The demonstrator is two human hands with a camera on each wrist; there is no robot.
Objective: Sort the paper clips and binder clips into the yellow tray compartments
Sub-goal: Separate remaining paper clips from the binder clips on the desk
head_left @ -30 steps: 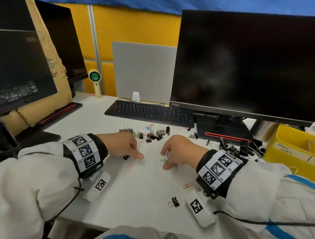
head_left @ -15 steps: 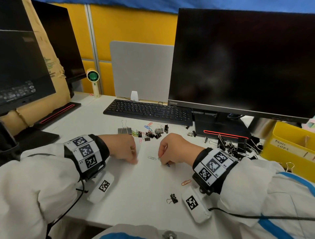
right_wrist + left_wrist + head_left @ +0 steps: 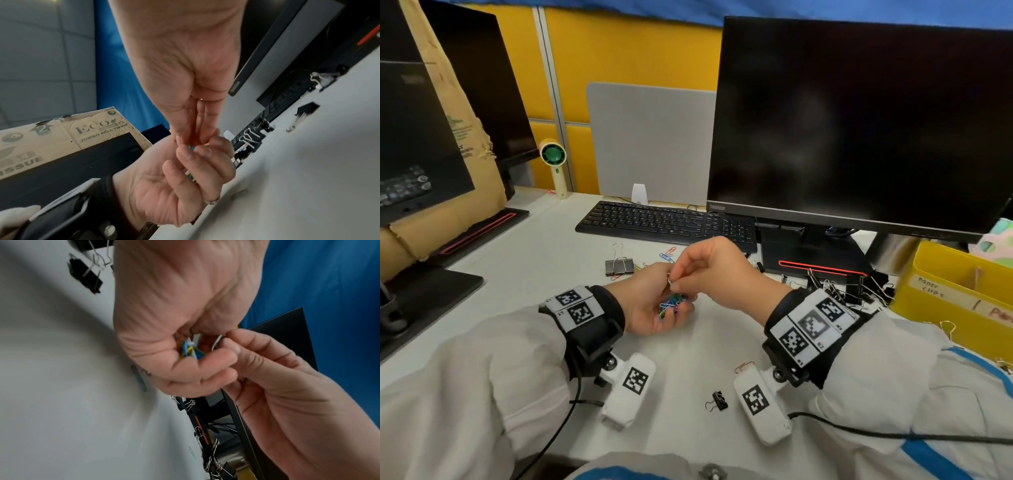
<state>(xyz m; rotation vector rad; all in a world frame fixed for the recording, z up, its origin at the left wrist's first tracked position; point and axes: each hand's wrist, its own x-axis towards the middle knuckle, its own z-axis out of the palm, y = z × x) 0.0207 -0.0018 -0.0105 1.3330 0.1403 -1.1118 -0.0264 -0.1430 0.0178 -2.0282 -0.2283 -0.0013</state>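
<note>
The left hand (image 3: 654,308) is cupped palm-up above the desk (image 3: 534,274), fingers curled round a small bunch of coloured paper clips (image 3: 670,304); the right hand (image 3: 709,270) sits just above it, thumb & fingertips pinching one silver clip (image 3: 670,278) at the mouth of the cupped hand. Clips look very light, thin bent wire, smooth & slippery, apt to tangle w/ each other, so prob. best pinched flat across the loops, not by one end; the bunch needs a closed cup or it spills. Binder clips (image 3: 619,265) are stiffer, chunkier, easiest taken by the black body or wire handles. The yellow tray (image 3: 941,301) stands at the person's right, well apart from both hands; labels only partly legible. Head view alone shows the tray, a loose binder clip (image 3: 717,401) & a copper clip (image 3: 743,367) near the wrists. Left wrist view shows the colours in the palm (image 3: 190,350); right wrist view hides nearly all of them behind the fingers (image 3: 197,128).
</note>
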